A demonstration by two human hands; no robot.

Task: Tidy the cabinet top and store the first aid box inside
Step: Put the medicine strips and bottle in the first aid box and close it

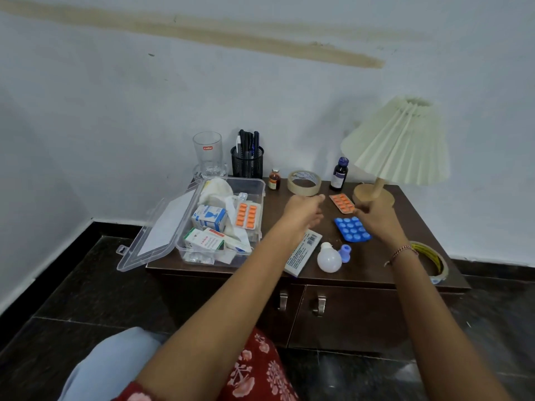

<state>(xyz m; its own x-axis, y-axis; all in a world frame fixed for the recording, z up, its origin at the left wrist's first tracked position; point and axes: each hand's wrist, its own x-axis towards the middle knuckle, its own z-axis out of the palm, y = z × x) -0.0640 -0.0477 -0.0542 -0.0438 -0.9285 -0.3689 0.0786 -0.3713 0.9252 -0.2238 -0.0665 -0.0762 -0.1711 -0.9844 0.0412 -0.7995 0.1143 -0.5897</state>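
Note:
The clear plastic first aid box [260, 185] sits open on the left of the dark cabinet top [373, 264], lid [156, 238] hanging off the edge; medicine cartons, gauze and an orange blister strip [246, 215] lie inside. My left hand [304, 211] hovers mid-top with fingers loosely curled, holding nothing. My right hand [373, 218] reaches to a second orange blister strip [341, 202], fingertips at its near end; I cannot tell if it grips. A blue blister pack [350, 228] lies just below that hand.
Also on top: a white carton [304, 251], a bulb [328, 259], a small blue piece [346, 252], two tape rolls [304, 182] [434, 260], two bottles [274, 179] [339, 173], a lamp [396, 143], a pen holder [247, 162], a glass [208, 151]. Cabinet doors [347, 316] are closed.

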